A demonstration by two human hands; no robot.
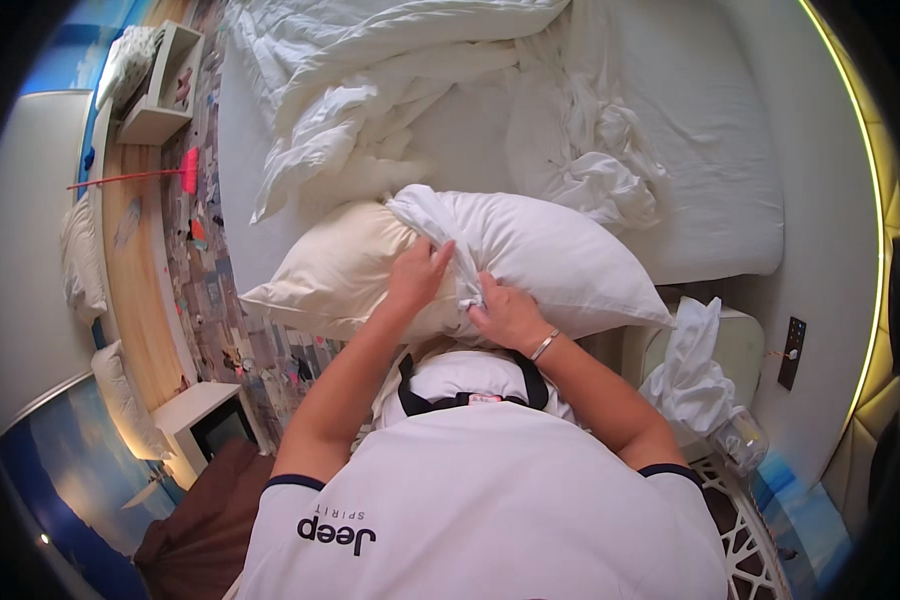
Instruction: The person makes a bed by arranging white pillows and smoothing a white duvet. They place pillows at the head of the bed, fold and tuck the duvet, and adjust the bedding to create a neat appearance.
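A plump pillow (335,262) lies crosswise in front of me, its left half bare and cream-coloured. The right half is covered by a white pillowcase (560,255), whose edge is bunched in a twisted band across the middle. My left hand (418,275) is on the pillow at this band, thumb and fingers closed against the cloth; some of its fingertips are hidden. Just right of it, my right hand (512,318), with a bracelet at the wrist, grips the lower end of the bunched edge. Both forearms reach up from the lower part of the view.
Beyond the pillow, a rumpled white duvet (330,130) covers part of the bed (705,160). A crumpled white cloth (698,375) and a clear plastic container (740,438) are at my right. Along the left are a red-headed broom (189,172), more pillows (128,400) and an open-fronted cabinet (205,410).
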